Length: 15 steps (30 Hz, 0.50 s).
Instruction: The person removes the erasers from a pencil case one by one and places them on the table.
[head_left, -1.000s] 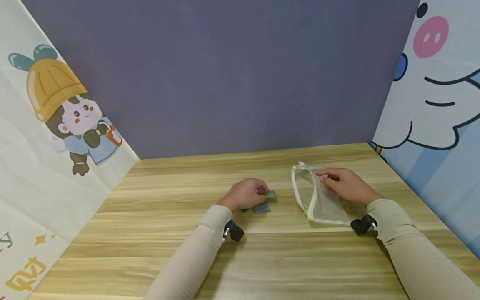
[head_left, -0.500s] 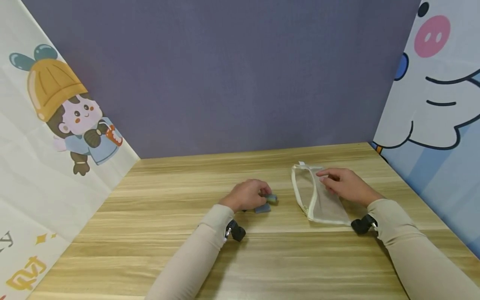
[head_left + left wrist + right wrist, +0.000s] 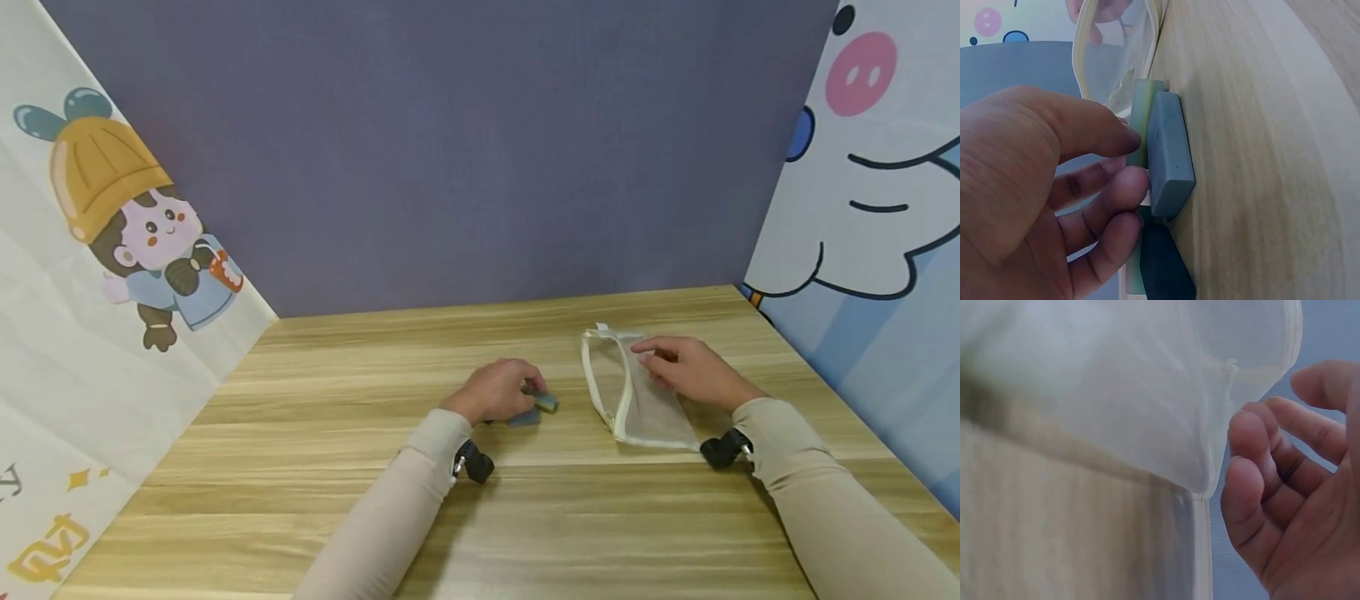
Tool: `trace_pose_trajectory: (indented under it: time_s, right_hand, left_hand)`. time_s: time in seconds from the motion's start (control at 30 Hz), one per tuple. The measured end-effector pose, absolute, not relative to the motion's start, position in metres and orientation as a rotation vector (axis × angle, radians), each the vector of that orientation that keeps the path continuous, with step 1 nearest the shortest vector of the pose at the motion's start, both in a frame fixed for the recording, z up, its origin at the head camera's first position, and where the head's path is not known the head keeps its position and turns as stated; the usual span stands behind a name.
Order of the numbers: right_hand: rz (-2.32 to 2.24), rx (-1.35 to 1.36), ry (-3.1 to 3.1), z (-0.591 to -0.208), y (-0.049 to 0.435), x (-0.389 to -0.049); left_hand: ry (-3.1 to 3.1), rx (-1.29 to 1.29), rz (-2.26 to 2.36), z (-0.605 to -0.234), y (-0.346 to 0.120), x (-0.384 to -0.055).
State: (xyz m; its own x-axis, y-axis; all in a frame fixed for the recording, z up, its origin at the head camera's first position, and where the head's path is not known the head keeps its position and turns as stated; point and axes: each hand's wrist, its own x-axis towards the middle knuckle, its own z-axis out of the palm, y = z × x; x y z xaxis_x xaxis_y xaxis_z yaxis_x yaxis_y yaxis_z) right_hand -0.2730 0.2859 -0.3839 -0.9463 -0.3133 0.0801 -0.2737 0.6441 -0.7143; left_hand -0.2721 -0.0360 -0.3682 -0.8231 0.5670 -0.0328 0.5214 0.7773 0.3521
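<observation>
My left hand [image 3: 498,390] is low over the table, pinching a small green block with a yellow stripe [image 3: 547,403]. In the left wrist view, the thumb lies against this green block [image 3: 1140,106]. A blue-grey block [image 3: 1169,150] sits right beside it, close to the fingertips. Below that are a dark block [image 3: 1166,265] and another green piece [image 3: 1134,275], partly covered. My right hand [image 3: 693,371] has loosely bent fingers at a white mesh zip pouch [image 3: 652,408], thumb apart from them. Whether its fingertips touch the mesh [image 3: 1141,394] I cannot tell.
The wood-grain table [image 3: 360,358] ends at a grey-purple panel [image 3: 450,150] at the back. Printed cartoon sheets flank it on the left [image 3: 45,333] and right [image 3: 862,242]. The pouch's zipped mouth [image 3: 628,375] gapes toward the left hand.
The left hand has shifted slightly right and nearer to me. The green block has turned and come down toward the blue-grey block. The right hand and pouch have stayed put.
</observation>
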Motion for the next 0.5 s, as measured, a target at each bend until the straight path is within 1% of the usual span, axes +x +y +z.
trace_pose_trajectory:
  time_s: [0.5]
  right_hand:
    - [-1.244, -0.511, 2.793, -0.3858, 0.2929, -0.2731]
  left_hand:
    - [2.812, 0.921, 0.518, -0.3675, -0.0313, -0.2708]
